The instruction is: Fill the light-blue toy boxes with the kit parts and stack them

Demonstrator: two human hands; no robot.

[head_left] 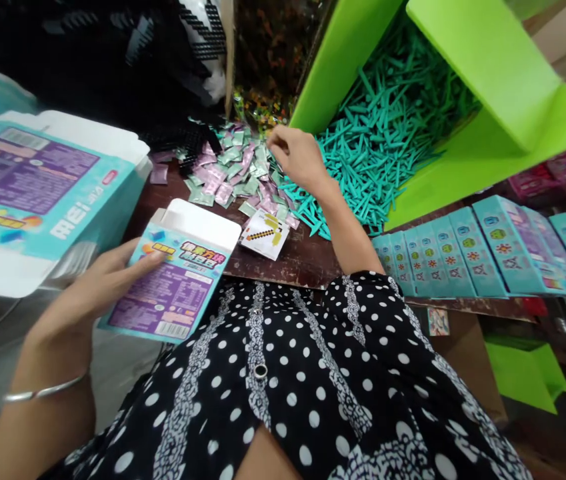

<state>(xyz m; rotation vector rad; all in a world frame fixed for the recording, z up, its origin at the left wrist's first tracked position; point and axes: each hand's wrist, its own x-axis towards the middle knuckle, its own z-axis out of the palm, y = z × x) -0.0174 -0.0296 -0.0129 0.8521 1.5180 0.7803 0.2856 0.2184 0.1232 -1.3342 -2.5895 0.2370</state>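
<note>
My left hand is wrapped round a small teal and purple box, whose white top flap stands open. Over the heap of small pink and green packets, my right hand has its fingers curled together; whatever they may hold is hidden. Just below that heap lies a white card with a yellow pickaxe picture. Teal pointed sticks spill from a lime-green bin close to the right of my right hand.
A large open teal box stands at the left. Several small teal boxes line the table edge at the right. Black plastic pieces lie behind the packets. A lime-green piece sits low at the right.
</note>
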